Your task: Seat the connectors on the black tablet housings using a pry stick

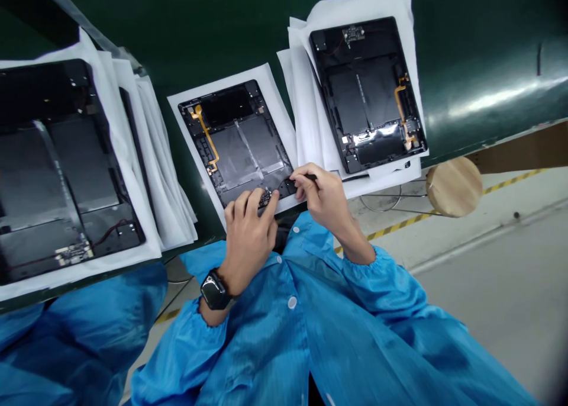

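Note:
An opened tablet back (237, 139) with an orange flex cable lies on a white sheet (275, 86) at the near edge of the green bench. My left hand (248, 234), with a smartwatch on its wrist, pinches a small circuit board (265, 197) at the tablet's near edge. My right hand (322, 196) is closed round a thin dark tool (309, 177) whose tip points at the same corner. Both hands sit close together, and both sleeves are blue.
A second open tablet (368, 92) rests on stacked white sheets to the right. A third open tablet (62, 163) sits on a pile of sheets at the left. A round wooden stool (453, 186) stands by the floor's yellow striped line. Another blue garment (80, 335) shows at lower left.

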A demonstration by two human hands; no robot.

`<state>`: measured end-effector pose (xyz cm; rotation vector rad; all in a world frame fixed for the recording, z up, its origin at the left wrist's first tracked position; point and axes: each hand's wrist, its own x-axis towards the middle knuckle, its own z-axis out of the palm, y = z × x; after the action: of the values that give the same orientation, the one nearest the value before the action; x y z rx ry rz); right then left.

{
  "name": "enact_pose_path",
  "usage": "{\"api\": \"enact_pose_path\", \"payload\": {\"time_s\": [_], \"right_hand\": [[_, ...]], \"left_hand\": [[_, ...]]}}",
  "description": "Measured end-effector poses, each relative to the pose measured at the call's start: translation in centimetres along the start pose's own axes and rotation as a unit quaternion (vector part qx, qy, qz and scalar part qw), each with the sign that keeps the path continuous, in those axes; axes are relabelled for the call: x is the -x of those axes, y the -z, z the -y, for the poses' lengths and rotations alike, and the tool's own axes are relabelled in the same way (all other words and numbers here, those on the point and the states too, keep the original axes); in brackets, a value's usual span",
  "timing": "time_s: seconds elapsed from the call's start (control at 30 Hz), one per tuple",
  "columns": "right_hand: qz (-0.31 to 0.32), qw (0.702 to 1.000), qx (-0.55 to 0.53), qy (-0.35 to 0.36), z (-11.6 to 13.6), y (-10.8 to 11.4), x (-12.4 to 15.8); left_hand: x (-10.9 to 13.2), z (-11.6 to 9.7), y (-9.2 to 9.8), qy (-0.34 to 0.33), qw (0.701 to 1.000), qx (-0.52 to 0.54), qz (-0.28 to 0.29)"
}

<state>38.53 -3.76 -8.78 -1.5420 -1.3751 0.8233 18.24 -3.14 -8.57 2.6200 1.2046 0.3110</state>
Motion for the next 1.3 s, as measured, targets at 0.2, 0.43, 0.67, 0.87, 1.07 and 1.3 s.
{"api": "enact_pose_path", "payload": {"time_s": [0.2, 0.43, 0.67, 0.87, 1.07, 1.3], "right_hand": [[-0.012, 1.0, 0.011, -0.009, 0.0, 0.0, 0.3], [-0.038, 0.999, -0.013, -0.022, 0.1, -0.3, 0.4], [-0.022, 0.999, -0.039, -0.021, 0.3, -0.3, 0.7], [0.037, 0.999, -0.003, 0.011, 0.5, -0.4, 0.6], [0.015, 1.0, -0.006, 0.004, -0.1, -0.5, 0.4], [0.018, 1.0, -0.018, -0.005, -0.1, -0.3, 0.2]], "left_hand": [[0.1, 0.0, -0.1, -0.001, 1.0, 0.001, -0.011], [1.4, 0.3, -0.8, 0.001, 0.997, 0.061, -0.053], [1.5, 0.1, -0.9, 0.004, 0.997, 0.055, -0.058], [1.4, -0.1, -0.9, 0.012, 0.997, 0.048, -0.054], [1.8, 0.0, -0.7, 0.01, 0.996, 0.069, -0.058], [1.9, -0.2, -1.0, 0.022, 0.995, 0.08, -0.055]]}}
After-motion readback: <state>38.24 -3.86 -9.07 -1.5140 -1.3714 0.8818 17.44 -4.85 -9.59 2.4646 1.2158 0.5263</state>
